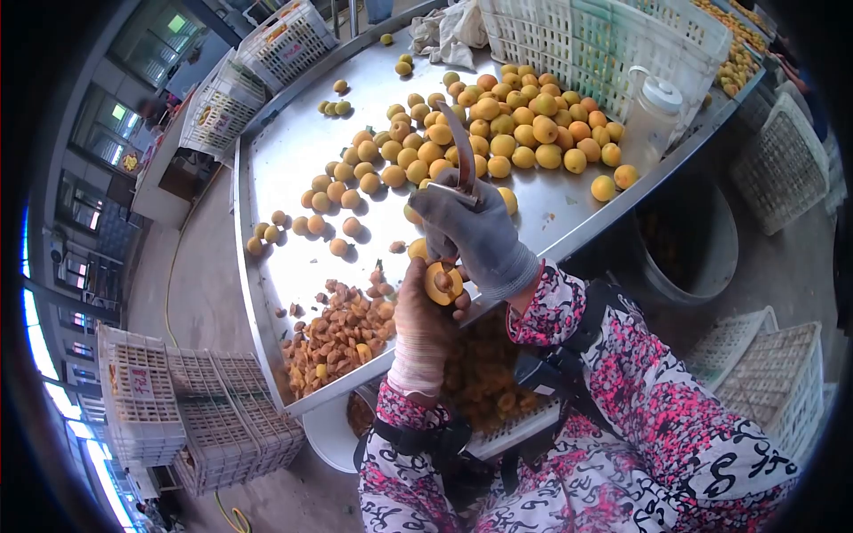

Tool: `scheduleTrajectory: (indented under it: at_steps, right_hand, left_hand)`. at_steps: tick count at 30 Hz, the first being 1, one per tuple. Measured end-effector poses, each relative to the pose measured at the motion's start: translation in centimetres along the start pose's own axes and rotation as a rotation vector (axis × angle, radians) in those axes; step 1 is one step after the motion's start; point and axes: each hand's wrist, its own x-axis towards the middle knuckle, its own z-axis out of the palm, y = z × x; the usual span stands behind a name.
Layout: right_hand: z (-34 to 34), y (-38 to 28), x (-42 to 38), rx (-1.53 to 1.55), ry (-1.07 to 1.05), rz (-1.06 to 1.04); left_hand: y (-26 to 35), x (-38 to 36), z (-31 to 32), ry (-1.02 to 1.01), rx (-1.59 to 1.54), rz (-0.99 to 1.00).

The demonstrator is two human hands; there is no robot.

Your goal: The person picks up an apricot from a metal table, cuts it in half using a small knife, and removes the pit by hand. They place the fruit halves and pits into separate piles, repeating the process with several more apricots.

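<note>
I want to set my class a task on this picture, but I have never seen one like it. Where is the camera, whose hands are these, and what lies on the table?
The one picture comes from a camera worn on a person's head, looking down at their own gloved hands. The left hand holds a cut-open apricot. The right hand grips a knife, blade pointing away. On the metal table lie many whole apricots, a heap of pits and a plastic jug. White crates stand behind.

Grey-gloved right hand (pixel 480 235), orange-fleshed apricot half (pixel 442 283), pink-and-black floral sleeves (pixel 622 373), perhaps brownish pits (pixel 342 333).
</note>
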Motion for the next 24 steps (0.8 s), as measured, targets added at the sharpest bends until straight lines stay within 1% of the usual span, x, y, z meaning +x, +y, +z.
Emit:
scheduleTrajectory:
  at_steps: [2, 4, 5, 7, 8, 10, 12, 13, 14, 15, 16, 18, 23, 24]
  right_hand:
    - [-0.2, 0.2, 0.1, -0.022, -0.015, 0.011]
    - [-0.2, 0.1, 0.2, 0.003, 0.027, 0.105]
    - [-0.2, 0.3, 0.1, 0.004, 0.027, 0.104]
    - [-0.3, 1.0, -0.1, -0.227, 0.041, 0.056]
    - [-0.1, 1.6, -0.2, -0.227, 0.042, 0.056]
    - [0.4, 2.6, -0.2, -0.096, 0.039, -0.232]
    - [-0.3, 3.6, 0.4, -0.121, 0.053, -0.226]
    - [-1.1, 5.2, 1.7, -0.372, 0.165, -0.491]
    - [-1.4, 6.2, 2.3, -0.624, 0.275, -0.757]
    - [-1.4, 2.6, 1.0, -0.181, 0.247, -0.008]
    - [-0.8, 1.1, 1.2, 0.382, 0.321, 0.156]
    - [-2.0, 1.5, 1.5, 0.461, 0.25, 0.191]
    - [-2.7, 2.1, 1.7, 0.551, 0.248, 0.247]
    - [-2.6, 2.1, 1.7, 0.56, 0.238, 0.255]
  left_hand:
    - [-0.2, -0.1, 0.0, 0.016, 0.015, 0.014]
    - [-0.3, -0.2, 0.2, 0.033, 0.032, 0.026]
    - [-0.4, -0.2, 0.4, 0.05, 0.026, 0.036]
    - [-0.5, -0.2, 0.4, 0.066, 0.02, 0.047]
    - [-0.5, -0.4, 0.6, 0.045, 0.029, 0.046]
    - [-0.9, -0.7, 1.3, 0.025, 0.037, 0.044]
    - [-1.9, -1.1, 2.6, 0.246, 0.173, 0.31]
    - [-1.6, -1.0, 2.4, 0.248, 0.171, 0.311]
    - [-1.0, -0.9, 1.8, 0.162, 0.09, 0.243]
    - [-0.7, -0.8, 1.4, 0.077, 0.009, 0.174]
    - [-0.5, -0.9, 1.4, 0.079, 0.008, 0.176]
    - [-0.2, -1.0, 1.6, 0.049, -0.058, 0.044]
    - [-0.4, -1.4, 1.3, 0.006, -0.035, -0.024]
    - [-0.4, -1.3, 0.7, -0.069, -0.139, -0.043]
